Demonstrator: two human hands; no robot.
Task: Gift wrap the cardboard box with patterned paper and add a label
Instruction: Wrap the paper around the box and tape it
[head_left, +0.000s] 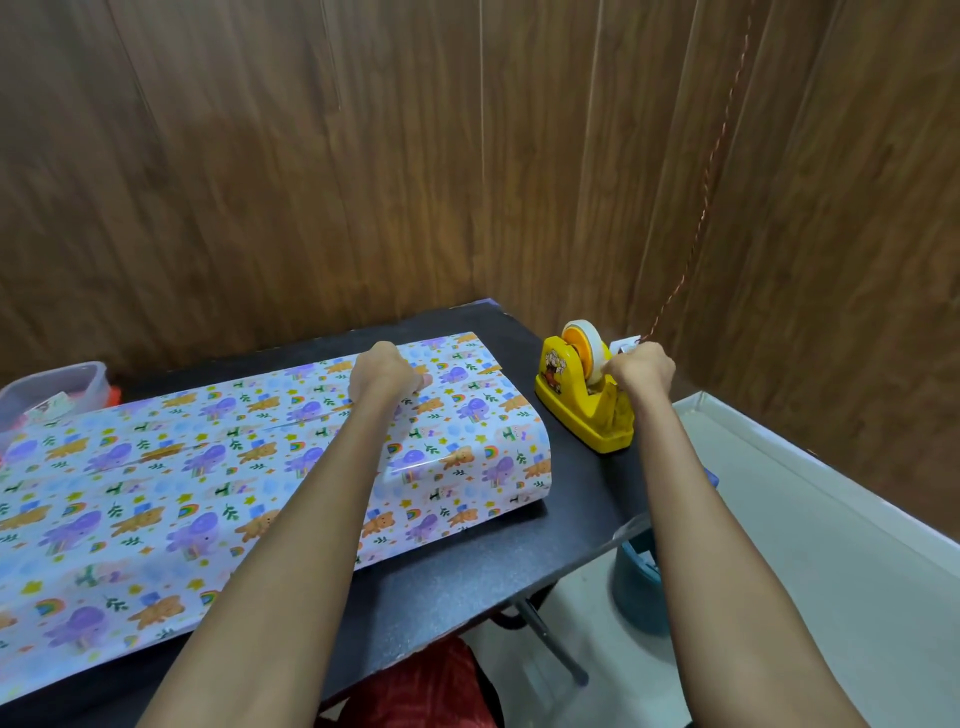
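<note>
Patterned wrapping paper (156, 483) with purple and orange animals covers the cardboard box on the black table (519, 545); the box itself is hidden under it. My left hand (384, 371) presses down on the paper's seam near the far right end of the box. My right hand (641, 366) is at the far end of the yellow tape dispenser (582, 410), its fingers pinched on the tape end. The white tape roll (584, 343) sits upright in the dispenser.
A clear plastic container (57, 387) with small items stands at the table's far left. A wooden panel wall rises behind the table. To the right lie a white tray or board (810, 493) and a blue bucket (639, 587) below the table's edge.
</note>
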